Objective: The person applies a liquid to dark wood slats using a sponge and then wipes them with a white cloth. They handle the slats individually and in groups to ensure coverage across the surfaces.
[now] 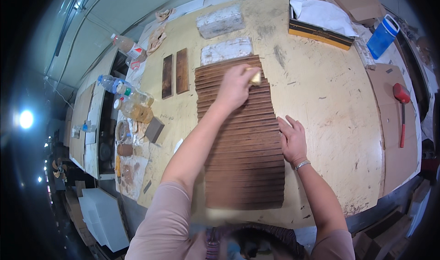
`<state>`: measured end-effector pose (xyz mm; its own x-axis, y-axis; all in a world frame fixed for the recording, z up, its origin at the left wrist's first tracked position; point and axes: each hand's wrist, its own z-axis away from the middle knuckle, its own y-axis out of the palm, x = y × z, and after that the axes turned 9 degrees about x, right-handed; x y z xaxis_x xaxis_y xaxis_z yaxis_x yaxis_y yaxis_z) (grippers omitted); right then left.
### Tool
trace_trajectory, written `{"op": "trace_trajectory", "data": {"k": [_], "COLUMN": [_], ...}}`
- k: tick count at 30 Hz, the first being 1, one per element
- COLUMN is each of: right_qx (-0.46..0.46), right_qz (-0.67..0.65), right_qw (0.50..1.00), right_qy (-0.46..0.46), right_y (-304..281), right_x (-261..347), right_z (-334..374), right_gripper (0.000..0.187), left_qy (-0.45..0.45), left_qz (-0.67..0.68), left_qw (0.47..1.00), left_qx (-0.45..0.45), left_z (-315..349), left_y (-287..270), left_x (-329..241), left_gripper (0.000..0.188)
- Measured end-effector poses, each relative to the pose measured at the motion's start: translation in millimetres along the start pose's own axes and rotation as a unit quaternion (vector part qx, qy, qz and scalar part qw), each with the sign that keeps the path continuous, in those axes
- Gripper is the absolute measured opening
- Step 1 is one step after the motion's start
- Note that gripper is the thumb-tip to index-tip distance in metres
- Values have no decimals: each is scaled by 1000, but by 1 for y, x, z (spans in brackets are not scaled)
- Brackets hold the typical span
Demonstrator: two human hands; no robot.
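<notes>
Tabletop point(332, 136): wooden strips point(247, 163), bottles point(129, 109) of yellowish liquid point(144, 116).

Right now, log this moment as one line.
left fingers: hold yellowish pad over brown slats | right fingers: at slats' right edge | beyond: whitish blocks

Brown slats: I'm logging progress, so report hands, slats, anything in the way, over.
Left hand gripping pale yellow pad at brown slats' far end. Right hand open at right edge. Slats side by side. Whitish block close beyond far end.
</notes>
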<state>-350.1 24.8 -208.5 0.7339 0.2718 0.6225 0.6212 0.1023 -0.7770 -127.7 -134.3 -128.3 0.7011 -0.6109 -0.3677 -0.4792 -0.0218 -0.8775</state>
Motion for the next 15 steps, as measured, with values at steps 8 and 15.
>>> {"op": "trace_trajectory", "data": {"k": [8,15], "right_qx": [-3,-1], "right_qz": [13,13], "right_qw": [1000,1000], "right_qy": [-5,-5], "right_y": [-3,1], "right_x": [0,-2], "right_z": [-1,-2], "right_gripper": [44,44], "left_qy": [-92,-33], "left_qz": [-68,-67], "left_qw": [993,996], "left_qx": [-10,40], "left_z": [-17,-41], "left_y": [-9,3], "left_x": [43,39], "left_gripper": [49,49]}}
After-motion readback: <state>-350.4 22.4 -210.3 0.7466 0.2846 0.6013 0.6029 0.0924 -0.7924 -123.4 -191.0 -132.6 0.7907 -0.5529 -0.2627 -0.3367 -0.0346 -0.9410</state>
